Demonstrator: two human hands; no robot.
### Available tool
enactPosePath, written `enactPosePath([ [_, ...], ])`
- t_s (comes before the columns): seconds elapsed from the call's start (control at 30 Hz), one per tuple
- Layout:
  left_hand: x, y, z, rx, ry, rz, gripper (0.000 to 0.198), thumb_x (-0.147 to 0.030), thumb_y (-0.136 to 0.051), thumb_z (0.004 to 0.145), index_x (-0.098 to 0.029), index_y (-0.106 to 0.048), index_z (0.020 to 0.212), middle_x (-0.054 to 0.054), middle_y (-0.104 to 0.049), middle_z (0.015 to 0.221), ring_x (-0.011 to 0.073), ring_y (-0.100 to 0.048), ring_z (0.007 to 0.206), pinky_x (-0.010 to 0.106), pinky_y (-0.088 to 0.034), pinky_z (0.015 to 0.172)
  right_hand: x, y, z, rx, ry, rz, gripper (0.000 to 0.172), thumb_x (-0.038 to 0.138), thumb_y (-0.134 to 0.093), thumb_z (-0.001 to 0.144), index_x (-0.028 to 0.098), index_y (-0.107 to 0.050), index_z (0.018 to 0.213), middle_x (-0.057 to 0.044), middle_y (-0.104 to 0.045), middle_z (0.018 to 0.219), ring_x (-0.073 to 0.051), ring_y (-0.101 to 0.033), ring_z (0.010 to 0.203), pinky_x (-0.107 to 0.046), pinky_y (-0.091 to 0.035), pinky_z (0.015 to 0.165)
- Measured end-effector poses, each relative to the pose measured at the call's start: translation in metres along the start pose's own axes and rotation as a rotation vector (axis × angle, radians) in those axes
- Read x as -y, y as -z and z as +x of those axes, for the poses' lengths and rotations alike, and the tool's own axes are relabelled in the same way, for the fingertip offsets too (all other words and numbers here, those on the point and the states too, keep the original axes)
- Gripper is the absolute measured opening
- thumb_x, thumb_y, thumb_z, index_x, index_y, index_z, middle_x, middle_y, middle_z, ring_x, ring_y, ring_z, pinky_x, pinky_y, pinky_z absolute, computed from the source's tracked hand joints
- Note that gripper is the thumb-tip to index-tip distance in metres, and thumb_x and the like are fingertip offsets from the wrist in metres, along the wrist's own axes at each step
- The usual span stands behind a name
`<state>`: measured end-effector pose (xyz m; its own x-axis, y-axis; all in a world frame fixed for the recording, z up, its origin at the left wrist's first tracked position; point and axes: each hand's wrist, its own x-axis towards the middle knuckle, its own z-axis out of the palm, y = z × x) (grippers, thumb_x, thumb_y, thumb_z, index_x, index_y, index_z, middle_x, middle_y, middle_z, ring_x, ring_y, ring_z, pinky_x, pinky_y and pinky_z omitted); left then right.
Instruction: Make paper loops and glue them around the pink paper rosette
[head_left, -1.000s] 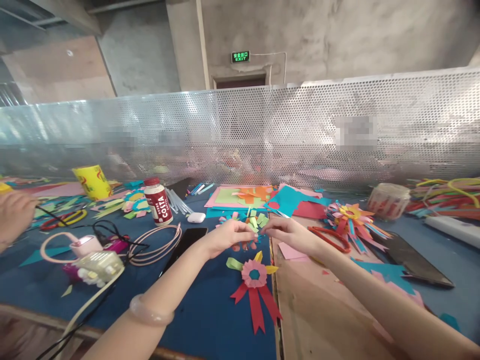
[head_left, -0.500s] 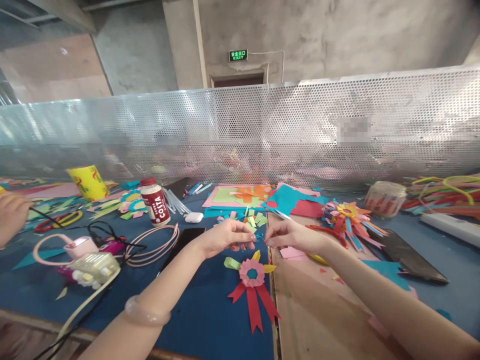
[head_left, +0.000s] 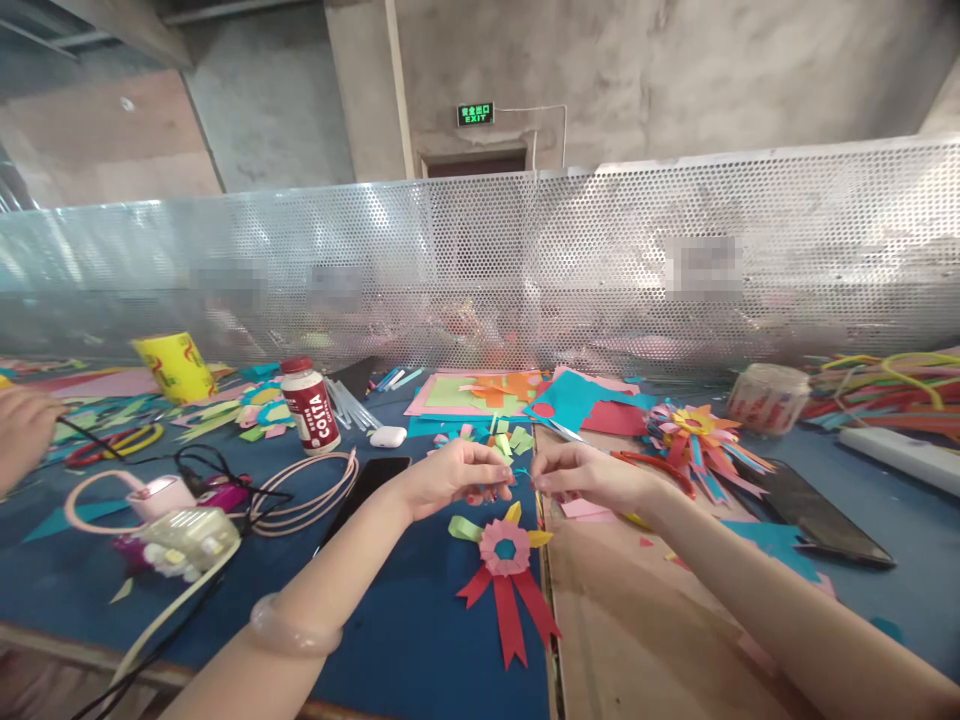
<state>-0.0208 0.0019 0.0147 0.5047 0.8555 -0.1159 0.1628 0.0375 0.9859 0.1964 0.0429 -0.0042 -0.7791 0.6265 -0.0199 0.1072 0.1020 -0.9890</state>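
Note:
My left hand (head_left: 466, 474) is closed in a pinch above the table, near the middle of the view. Facing it across a small gap, my right hand (head_left: 566, 472) also has its fingers pinched together. A thin blue piece (head_left: 520, 472) shows between the two sets of fingertips; it is too small to tell which hand holds it. Just below my hands lies a pink paper rosette (head_left: 504, 548) with a blue centre, red ribbon tails and yellow and green tabs.
Scissors with red handles (head_left: 652, 466) lie by my right wrist. A Costa bottle (head_left: 310, 406), a pink cable (head_left: 304, 495) and a dark phone (head_left: 364, 490) are to the left. A layered paper flower (head_left: 697, 425) and another phone (head_left: 817, 515) are at right. Another person's hand (head_left: 24, 430) is far left.
My two hands are nearly where they were, with only slight finger movement. The blue piece between them has shifted a little.

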Motion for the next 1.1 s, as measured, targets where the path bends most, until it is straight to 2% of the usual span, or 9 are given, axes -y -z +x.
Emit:
enactPosePath([
  [0.13,0.001,0.0,0.001,-0.024,-0.035,0.003,0.02,-0.034,-0.068,0.071,-0.015,-0.064,0.071,0.001,-0.059,0.073,0.0077,-0.046,0.062,0.022,-0.032,0.057,0.0,-0.001,0.0,-0.003,0.015,0.021,0.021,0.034,-0.071,0.067,0.015,-0.063,0.073,0.003,-0.052,0.064,-0.007,-0.043,0.054,-0.021,-0.031,0.051],
  [0.3,0.004,0.003,0.003,-0.063,-0.069,0.016,0.016,-0.031,-0.07,0.069,-0.016,-0.067,0.071,-0.002,-0.053,0.07,0.007,-0.042,0.061,0.022,-0.032,0.058,-0.001,-0.004,0.001,-0.03,0.019,0.061,0.022,0.034,-0.071,0.067,0.015,-0.063,0.075,0.003,-0.054,0.062,-0.006,-0.043,0.051,-0.021,-0.029,0.048],
  [0.67,0.002,0.002,0.002,-0.08,-0.073,0.013,0.014,-0.024,-0.073,0.066,-0.016,-0.066,0.077,0.0,-0.066,0.069,0.0096,-0.054,0.066,0.021,-0.037,0.061,-0.006,-0.011,0.006,-0.071,0.064,0.128,0.022,0.034,-0.07,0.068,0.016,-0.06,0.078,0.002,-0.058,0.063,-0.005,-0.043,0.046,-0.02,-0.027,0.042],
  [0.93,0.002,0.001,0.0,-0.008,-0.07,-0.034,0.013,-0.019,-0.074,0.064,-0.015,-0.065,0.072,0.002,-0.069,0.07,0.0108,-0.059,0.066,0.023,-0.044,0.063,-0.006,-0.012,0.006,-0.085,0.074,0.117,0.019,0.032,-0.069,0.07,0.016,-0.06,0.075,0.004,-0.053,0.061,-0.006,-0.045,0.048,-0.019,-0.029,0.042],
  [1.1,0.001,0.001,-0.001,0.034,-0.063,-0.018,0.015,-0.016,-0.074,0.063,-0.014,-0.068,0.077,0.002,-0.068,0.073,0.0112,-0.061,0.068,0.024,-0.047,0.068,-0.005,-0.013,0.006,-0.073,0.084,0.115,0.02,0.031,-0.07,0.069,0.015,-0.06,0.075,0.004,-0.054,0.062,-0.005,-0.043,0.049,-0.018,-0.028,0.042],
])
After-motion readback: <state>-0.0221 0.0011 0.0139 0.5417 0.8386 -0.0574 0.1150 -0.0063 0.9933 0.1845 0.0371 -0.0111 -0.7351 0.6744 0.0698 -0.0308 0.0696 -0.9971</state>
